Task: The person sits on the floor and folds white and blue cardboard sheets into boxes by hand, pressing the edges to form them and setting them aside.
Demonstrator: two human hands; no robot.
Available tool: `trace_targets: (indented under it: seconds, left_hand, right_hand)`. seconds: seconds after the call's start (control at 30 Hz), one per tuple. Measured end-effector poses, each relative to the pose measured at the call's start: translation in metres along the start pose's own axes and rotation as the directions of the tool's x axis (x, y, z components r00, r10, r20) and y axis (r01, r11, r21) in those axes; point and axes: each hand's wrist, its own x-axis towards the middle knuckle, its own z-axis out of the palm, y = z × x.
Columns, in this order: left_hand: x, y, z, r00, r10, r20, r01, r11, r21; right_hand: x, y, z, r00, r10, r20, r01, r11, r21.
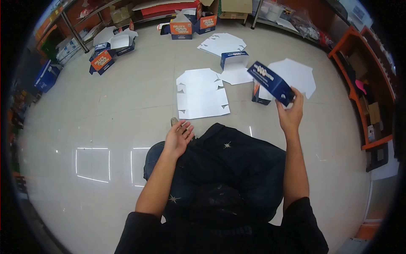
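A blue box (267, 80), upper right, is being gripped, ideally without creasing, by the right hand (291, 112); the left hand (177, 139), mid-frame, is being held open.

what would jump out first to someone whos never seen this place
Probably the dark blue printed carton held up in the right hand, right of centre. Next, the flat white cardboard sheet lying on the glossy floor, just beyond the open left hand. Farther back, the orange-and-navy box near the top centre catches the eye with its bright colour.
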Motion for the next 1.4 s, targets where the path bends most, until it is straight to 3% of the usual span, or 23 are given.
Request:
trace_targets:
  seconds: [0.07, 0.13, 0.17, 0.23, 0.27, 0.3, 0.33, 0.37, 0.43, 0.53, 0.57, 0.6, 0.67, 0.77, 0.83, 0.87, 0.9, 0.93, 0.97, 1.03, 1.2, 1.27, 1.4]
  left_hand:
    - [0.032, -0.002, 0.012, 0.999, -0.043, -0.029, 0.043, 0.999, 0.0]
    - [0.071, 0.003, 0.019, 0.992, -0.08, -0.1, 0.101, 0.969, 0.227]
    - [0.092, 0.007, 0.018, 0.992, -0.075, -0.101, 0.097, 0.969, 0.226]
    - [0.142, 0.007, 0.003, 0.979, 0.146, -0.14, -0.021, 0.76, 0.649]
    - [0.163, 0.003, -0.016, 0.979, 0.153, -0.136, -0.028, 0.759, 0.65]
    - [0.182, 0.0, -0.041, 0.906, 0.421, -0.047, -0.138, 0.398, 0.907]
    - [0.195, -0.004, -0.052, 0.781, 0.607, 0.144, -0.146, -0.046, 0.988]
    - [0.194, -0.003, -0.044, 0.779, 0.609, 0.153, -0.161, -0.043, 0.986]
    - [0.176, -0.001, -0.024, 0.778, 0.62, 0.096, 0.039, -0.201, 0.979]
    - [0.184, -0.001, -0.007, 0.856, 0.509, -0.094, 0.232, -0.213, 0.949]
    - [0.19, -0.001, -0.008, 0.859, 0.503, -0.092, 0.229, -0.217, 0.949]
    - [0.199, -0.002, -0.013, 0.876, 0.455, -0.16, 0.261, -0.167, 0.951]
    - [0.213, -0.004, -0.024, 0.89, 0.397, -0.223, 0.293, -0.124, 0.948]
    - [0.229, -0.005, -0.043, 0.873, 0.453, -0.18, 0.25, -0.099, 0.963]
    - [0.231, 0.006, -0.049, 0.841, 0.492, -0.224, 0.195, 0.111, 0.975]
    - [0.232, 0.015, -0.053, 0.834, 0.503, -0.225, 0.195, 0.113, 0.974]
    - [0.231, 0.023, -0.056, 0.878, 0.329, -0.349, 0.129, 0.539, 0.832]
    - [0.229, 0.031, -0.061, 0.92, 0.118, -0.373, 0.097, 0.855, 0.51]
    - [0.227, 0.038, -0.065, 0.916, 0.13, -0.379, 0.09, 0.854, 0.512]
    - [0.224, 0.049, -0.076, 0.972, -0.153, -0.177, 0.198, 0.942, 0.27]
    - [0.163, 0.038, -0.014, 0.993, -0.118, 0.02, 0.109, 0.963, 0.248]
    - [0.13, 0.027, 0.014, 0.99, -0.131, 0.046, 0.113, 0.952, 0.284]
    - [0.096, 0.006, 0.026, 0.984, -0.179, 0.023, 0.165, 0.943, 0.291]
  right_hand:
    - [0.031, 0.006, 0.031, 0.999, -0.032, -0.03, 0.032, 0.999, -0.001]
    - [0.063, 0.012, 0.061, 0.998, -0.061, -0.002, 0.061, 0.993, -0.102]
    - [0.074, 0.015, 0.075, 0.998, -0.064, -0.002, 0.064, 0.993, -0.097]
    - [0.089, 0.022, 0.101, 0.985, -0.1, 0.139, 0.137, 0.948, -0.288]
    - [0.089, 0.029, 0.114, 0.975, -0.075, 0.209, 0.13, 0.956, -0.264]
    - [0.086, 0.028, 0.125, 0.969, -0.093, 0.23, 0.141, 0.97, -0.2]
    - [0.074, 0.029, 0.135, 0.96, -0.091, 0.263, 0.136, 0.978, -0.16]
    - [0.06, 0.029, 0.141, 0.951, -0.09, 0.297, 0.132, 0.984, -0.124]
    - [0.02, 0.022, 0.141, 0.926, -0.104, 0.364, 0.113, 0.994, -0.003]
    - [-0.044, 0.016, 0.135, 0.896, -0.059, 0.44, 0.012, 0.994, 0.109]
    - [-0.064, 0.015, 0.131, 0.886, -0.038, 0.461, -0.026, 0.991, 0.131]
    - [-0.08, 0.015, 0.128, 0.887, -0.03, 0.461, -0.031, 0.992, 0.124]
    - [-0.103, 0.016, 0.126, 0.787, 0.159, 0.596, -0.29, 0.948, 0.13]
    - [-0.104, 0.011, 0.135, 0.75, 0.159, 0.642, -0.314, 0.94, 0.134]
    - [-0.106, 0.01, 0.142, 0.744, 0.156, 0.649, -0.311, 0.941, 0.13]
    - [-0.106, 0.009, 0.145, 0.737, 0.158, 0.658, -0.311, 0.942, 0.122]
    - [-0.106, 0.008, 0.147, 0.739, 0.147, 0.658, -0.307, 0.942, 0.134]
    - [-0.107, 0.007, 0.147, 0.738, 0.135, 0.661, -0.297, 0.945, 0.139]
    - [-0.108, 0.008, 0.147, 0.737, 0.123, 0.665, -0.289, 0.946, 0.145]
    - [-0.104, 0.003, 0.142, 0.766, 0.064, 0.64, -0.216, 0.963, 0.163]
    - [-0.091, -0.025, 0.13, 0.813, -0.101, 0.573, 0.034, 0.991, 0.127]
    - [-0.089, -0.034, 0.128, 0.822, -0.228, 0.522, 0.158, 0.972, 0.175]
    - [-0.097, -0.024, 0.138, 0.829, -0.299, 0.473, 0.218, 0.951, 0.219]
